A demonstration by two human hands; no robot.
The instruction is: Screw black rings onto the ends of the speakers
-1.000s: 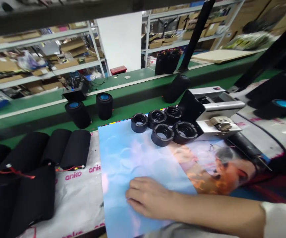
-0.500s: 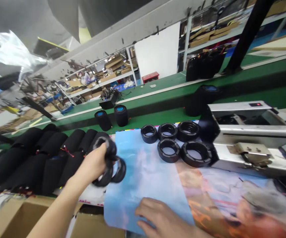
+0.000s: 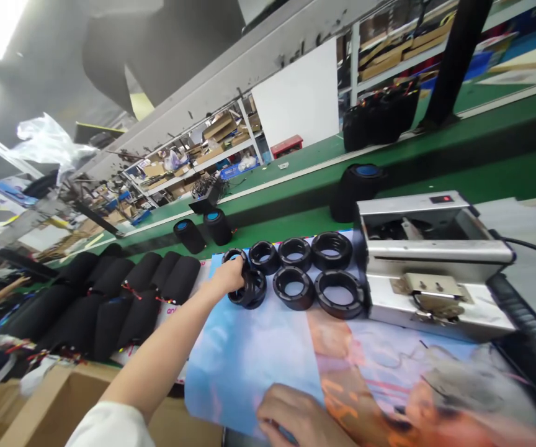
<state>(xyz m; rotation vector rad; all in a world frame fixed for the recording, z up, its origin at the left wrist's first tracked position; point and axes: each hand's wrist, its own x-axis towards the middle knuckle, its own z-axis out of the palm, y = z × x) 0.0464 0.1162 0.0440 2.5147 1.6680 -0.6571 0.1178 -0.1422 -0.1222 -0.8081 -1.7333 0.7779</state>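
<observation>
My left hand (image 3: 229,277) is closed on a black ring (image 3: 234,254) at the left end of a group of similar rings on a light blue printed sheet. Just below its fingers, more black rings (image 3: 254,289) lean together, partly hidden by the hand. To the right, several black rings stand in two rows, among them a top-row ring (image 3: 331,249) and a bottom-row ring (image 3: 340,293). My right hand (image 3: 296,415) rests on the printed sheet (image 3: 249,354) near the bottom edge, fingers loosely curved, with no object visible in it.
A metal machine (image 3: 435,261) stands right of the rings. Black fabric-covered cylinders (image 3: 142,316) lie in rows at left, above an open cardboard box (image 3: 58,403). Upright black cylinders (image 3: 218,226) stand on the green bench behind. Another person's arm (image 3: 2,298) shows at far left.
My left hand has moved right and forward from over the cylinders to the ring rows, and another ring now stands on the sheet. My right hand stays near the bottom, its fingers slightly more curled.
</observation>
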